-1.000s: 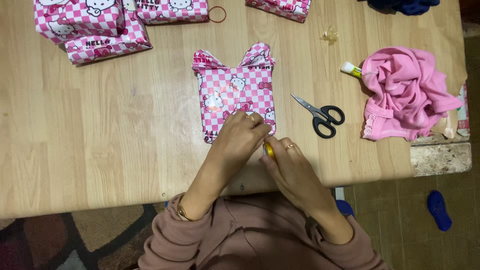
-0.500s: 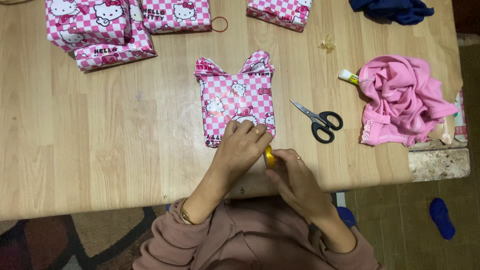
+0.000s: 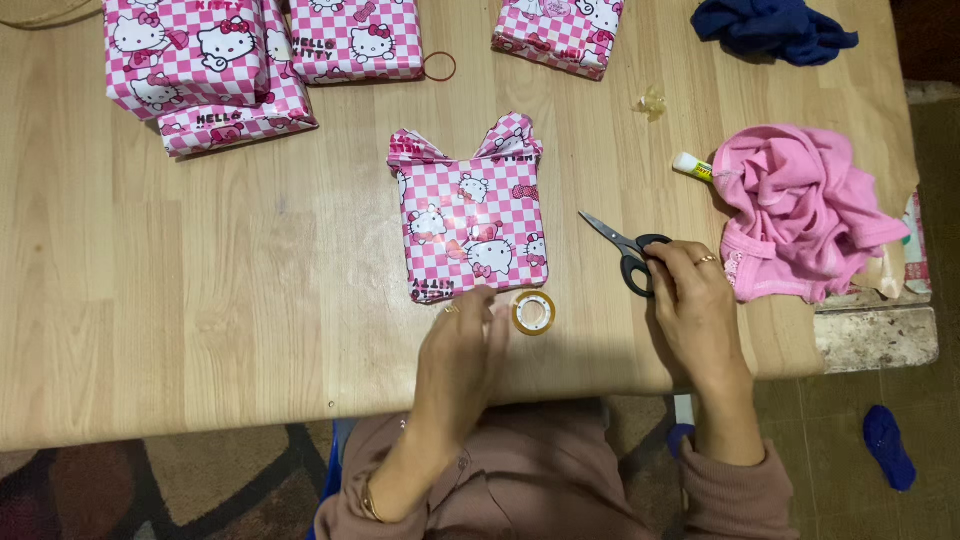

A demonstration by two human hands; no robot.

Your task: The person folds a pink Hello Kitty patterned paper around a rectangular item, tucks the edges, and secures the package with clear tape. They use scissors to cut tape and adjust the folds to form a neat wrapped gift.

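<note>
Scissors lie right of the wrapped parcel; our right hand closes on their black handles. Left hand, loose, sits below the parcel beside the tape roll. We judge: seat fingers in loops before lifting.

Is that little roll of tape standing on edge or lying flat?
Lying flat. The tape roll shows as a full ring with the wooden table visible through its hole, just beside the left hand.

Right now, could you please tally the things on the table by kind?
Wrapped parcels: 5, four at the far edge, one in the middle
Cloths: 2, pink, blue
Scissors: 1
Tape roll: 1
Glue stick: 1
Rubber band: 1
Total: 11
</note>
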